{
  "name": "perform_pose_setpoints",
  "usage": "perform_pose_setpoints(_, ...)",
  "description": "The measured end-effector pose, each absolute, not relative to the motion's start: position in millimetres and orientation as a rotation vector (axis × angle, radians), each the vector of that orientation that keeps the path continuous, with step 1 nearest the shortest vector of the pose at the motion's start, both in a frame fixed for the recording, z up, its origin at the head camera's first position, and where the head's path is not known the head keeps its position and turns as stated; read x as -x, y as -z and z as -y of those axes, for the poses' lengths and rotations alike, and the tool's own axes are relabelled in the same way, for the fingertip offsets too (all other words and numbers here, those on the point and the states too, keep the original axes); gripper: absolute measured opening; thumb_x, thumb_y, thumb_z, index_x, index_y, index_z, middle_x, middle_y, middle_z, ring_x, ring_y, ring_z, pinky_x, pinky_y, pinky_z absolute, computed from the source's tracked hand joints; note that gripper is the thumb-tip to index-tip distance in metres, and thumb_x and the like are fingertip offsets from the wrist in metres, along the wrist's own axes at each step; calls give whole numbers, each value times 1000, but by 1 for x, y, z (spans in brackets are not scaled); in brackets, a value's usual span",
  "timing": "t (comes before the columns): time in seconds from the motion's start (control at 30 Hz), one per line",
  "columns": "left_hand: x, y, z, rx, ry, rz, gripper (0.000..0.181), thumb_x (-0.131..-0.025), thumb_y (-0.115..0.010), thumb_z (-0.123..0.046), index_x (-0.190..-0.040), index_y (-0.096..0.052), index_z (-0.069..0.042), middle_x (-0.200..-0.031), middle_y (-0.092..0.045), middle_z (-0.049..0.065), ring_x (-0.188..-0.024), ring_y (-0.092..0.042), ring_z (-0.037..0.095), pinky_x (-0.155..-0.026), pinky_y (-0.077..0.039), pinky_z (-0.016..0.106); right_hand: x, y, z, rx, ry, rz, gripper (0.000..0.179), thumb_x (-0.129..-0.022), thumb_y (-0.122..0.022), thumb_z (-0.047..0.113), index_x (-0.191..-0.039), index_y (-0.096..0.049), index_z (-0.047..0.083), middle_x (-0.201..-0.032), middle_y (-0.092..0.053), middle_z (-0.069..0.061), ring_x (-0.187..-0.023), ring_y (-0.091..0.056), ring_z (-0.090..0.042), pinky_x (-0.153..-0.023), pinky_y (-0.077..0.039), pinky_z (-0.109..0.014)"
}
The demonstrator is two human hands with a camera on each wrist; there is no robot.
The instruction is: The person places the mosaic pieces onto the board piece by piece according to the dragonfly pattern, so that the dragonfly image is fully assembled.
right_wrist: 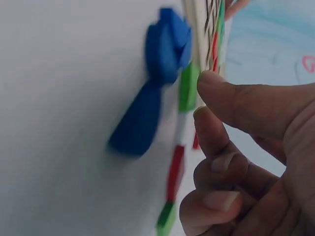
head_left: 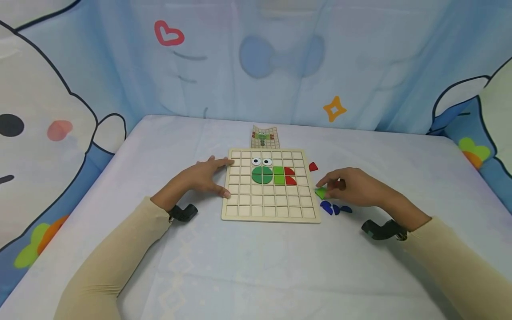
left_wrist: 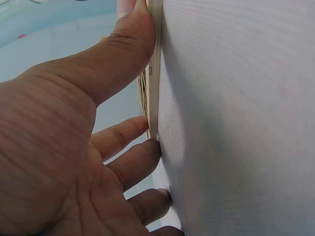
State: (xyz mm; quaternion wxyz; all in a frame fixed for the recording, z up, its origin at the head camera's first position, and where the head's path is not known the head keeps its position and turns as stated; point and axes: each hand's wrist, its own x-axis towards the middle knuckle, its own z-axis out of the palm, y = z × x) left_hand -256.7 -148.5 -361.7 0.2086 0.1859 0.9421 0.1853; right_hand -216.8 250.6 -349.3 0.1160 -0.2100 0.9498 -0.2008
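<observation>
A wooden grid board lies on the table, with green and red pieces and two eye pieces on its squares. My left hand rests along the board's left side; in the left wrist view its thumb and spread fingertips are against the edge. At the right side, my right hand is over a green piece, index finger and thumb right at it. The right wrist view has a gap between thumb tip and index tip, with the green piece just beyond.
Several blue pieces lie below the right hand, and a red piece lies above it, beside the board. A small patterned card is behind the board. A cartoon-print curtain hangs at the back.
</observation>
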Motion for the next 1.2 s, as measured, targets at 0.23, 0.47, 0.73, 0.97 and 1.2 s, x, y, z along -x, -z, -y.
perform_pose_setpoints(0.23, 258, 365, 148, -516, -524, -2617, 101, -76, -82, -49, -157, -25, -28, -166, -18, 4, -154, -2, 34, -121, -7, 61, 222, 360, -264, 585, 630, -2744, 31, -85, -76, 11, -115, -73, 17, -79, -56, 1, -74, -50, -16, -58, -40, -21)
perform_pose_setpoints(0.47, 258, 363, 148, -521, -515, -2629, 102, -76, -82, -49, -157, -25, -29, -166, -18, 3, -154, -2, 34, -121, -7, 61, 223, 363, -266, 568, 637, -2746, 32, -86, -75, 13, -118, -73, 15, -71, -48, 0, -71, -47, -16, -56, -37, -22)
perform_pose_setpoints(0.73, 257, 361, 149, -515, -509, -2629, 101, -76, -82, -49, -157, -25, -29, -166, -19, 5, -154, -2, 35, -121, -8, 61, 224, 365, -266, 572, 692, -2752, 26, -85, -77, 16, -111, -74, 13, -76, -53, 1, -69, -48, -13, -57, -39, -22)
perform_pose_setpoints(0.97, 257, 362, 150, -525, -511, -2636, 101, -76, -83, -48, -157, -26, -28, -165, -20, 4, -154, -4, 34, -121, -8, 61, 220, 365, -263, 557, 642, -2804, 28, -84, -79, 22, -107, -72, 7, -78, -54, 0, -72, -49, -14, -57, -40, -22)
perform_pose_setpoints(1.2, 257, 363, 150, -536, -487, -2651, 100, -76, -82, -49, -157, -26, -28, -164, -22, 11, -153, -11, 40, -117, -19, 64, 216, 362, -258, 605, 560, -2855, 29, -83, -80, 24, -105, -72, 8, -81, -59, 2, -69, -49, -13, -53, -41, -23)
